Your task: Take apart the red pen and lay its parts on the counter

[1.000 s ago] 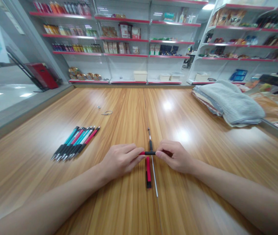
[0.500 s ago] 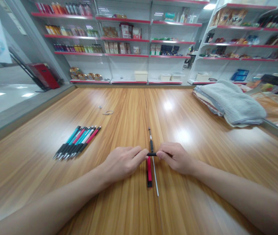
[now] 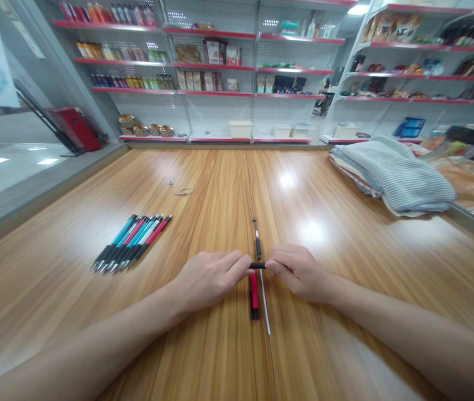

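Observation:
Between my two hands a short black tube, like a pen grip [image 3: 257,265], lies level just above the table. My left hand [image 3: 215,278] pinches its left end, and my right hand [image 3: 297,273] pinches the right end; the fingers hide both ends. Under it lies a red pen barrel [image 3: 254,292] with a black end and clip. Right beside that is a thin white refill [image 3: 265,306]. Beyond my hands rests a small black pen part [image 3: 258,248] with a pale, metal-coloured tip piece in line with it.
A row of several red, blue and white pens [image 3: 132,242] lies on the left of the wooden table [image 3: 203,356]. Farther back are a loop of thin grey cord [image 3: 184,192] and a tiny metal piece [image 3: 170,182]. Folded striped cloths [image 3: 395,172] are stacked at the right.
Both hands have sunk very slightly toward me with the black grip between them. The pen parts and the row of pens lie where they were.

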Motion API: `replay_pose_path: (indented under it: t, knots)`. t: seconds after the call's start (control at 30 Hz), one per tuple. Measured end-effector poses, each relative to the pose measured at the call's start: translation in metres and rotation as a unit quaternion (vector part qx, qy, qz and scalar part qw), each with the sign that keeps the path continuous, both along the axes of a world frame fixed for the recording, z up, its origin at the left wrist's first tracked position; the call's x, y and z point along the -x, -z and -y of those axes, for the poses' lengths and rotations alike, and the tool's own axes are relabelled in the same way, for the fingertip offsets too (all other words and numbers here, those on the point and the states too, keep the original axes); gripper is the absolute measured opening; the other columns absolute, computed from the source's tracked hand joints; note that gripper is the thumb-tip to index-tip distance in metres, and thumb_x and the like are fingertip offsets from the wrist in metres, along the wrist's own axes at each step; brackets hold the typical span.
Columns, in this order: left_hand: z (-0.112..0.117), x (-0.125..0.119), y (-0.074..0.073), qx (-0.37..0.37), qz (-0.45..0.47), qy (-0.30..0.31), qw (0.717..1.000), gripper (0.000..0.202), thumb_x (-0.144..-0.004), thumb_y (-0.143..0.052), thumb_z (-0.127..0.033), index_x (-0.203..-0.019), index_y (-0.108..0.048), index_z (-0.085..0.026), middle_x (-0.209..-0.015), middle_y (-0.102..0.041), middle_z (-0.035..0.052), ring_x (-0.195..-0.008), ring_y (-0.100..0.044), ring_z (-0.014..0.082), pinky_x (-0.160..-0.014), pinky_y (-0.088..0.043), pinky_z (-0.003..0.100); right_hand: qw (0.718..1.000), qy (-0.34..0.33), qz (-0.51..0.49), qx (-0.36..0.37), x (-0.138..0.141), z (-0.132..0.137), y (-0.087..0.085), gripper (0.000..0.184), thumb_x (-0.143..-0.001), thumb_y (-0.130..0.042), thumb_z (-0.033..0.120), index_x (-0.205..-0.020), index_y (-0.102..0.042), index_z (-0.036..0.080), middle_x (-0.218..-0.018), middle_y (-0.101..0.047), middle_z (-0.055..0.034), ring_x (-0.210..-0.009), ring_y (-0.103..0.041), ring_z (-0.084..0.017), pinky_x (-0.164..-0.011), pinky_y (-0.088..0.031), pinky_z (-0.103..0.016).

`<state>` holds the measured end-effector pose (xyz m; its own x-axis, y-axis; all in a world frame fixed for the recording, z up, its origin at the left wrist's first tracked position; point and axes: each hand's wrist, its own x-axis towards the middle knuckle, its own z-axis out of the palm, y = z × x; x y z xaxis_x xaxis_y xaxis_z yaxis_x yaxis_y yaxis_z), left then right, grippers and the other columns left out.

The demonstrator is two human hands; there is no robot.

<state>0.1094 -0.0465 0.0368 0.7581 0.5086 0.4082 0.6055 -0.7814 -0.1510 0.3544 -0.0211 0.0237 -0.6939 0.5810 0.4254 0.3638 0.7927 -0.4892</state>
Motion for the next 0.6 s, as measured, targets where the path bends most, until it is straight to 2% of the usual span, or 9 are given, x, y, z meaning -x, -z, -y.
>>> replay_pose_path:
  t: [0.2, 0.47, 0.6]
  knots:
    - [-0.001, -0.002, -0.002, -0.008, -0.024, 0.001, 1.000, 0.024, -0.098, -0.041, -0.033, -0.080, -0.047, -0.019, -0.068, -0.052, -0.0026, -0.056, -0.052, 0.0117, -0.044, -0.025, 0.029, 1.000, -0.005, 0.000, -0.010, 0.001, 0.002, 0.000, 0.032, -0.099, -0.040, 0.026, -0.068, -0.047, 0.018, -0.064, -0.043, 0.0005, -0.061, -0.040, -0.012, -0.059, -0.031, -0.026]
    - [0.000, -0.002, -0.001, 0.014, -0.024, -0.006, 1.000, 0.025, -0.098, -0.041, -0.032, -0.078, -0.045, -0.019, -0.067, -0.055, -0.0018, -0.056, -0.054, 0.0130, -0.045, -0.025, 0.027, 0.997, 0.027, 0.018, -0.065, 0.003, 0.009, -0.003, 0.030, -0.096, -0.043, 0.023, -0.067, -0.044, 0.018, -0.066, -0.041, -0.0001, -0.064, -0.039, -0.013, -0.059, -0.027, -0.029]
    - [0.001, -0.002, -0.002, 0.029, -0.015, -0.011, 0.999, 0.019, -0.098, -0.042, -0.031, -0.087, -0.050, -0.018, -0.071, -0.057, -0.0009, -0.060, -0.055, 0.0134, -0.049, -0.031, 0.026, 0.997, 0.044, 0.018, -0.057, 0.003, 0.013, -0.005, 0.030, -0.095, -0.046, 0.024, -0.066, -0.044, 0.018, -0.065, -0.042, 0.0003, -0.061, -0.039, -0.012, -0.059, -0.027, -0.029]
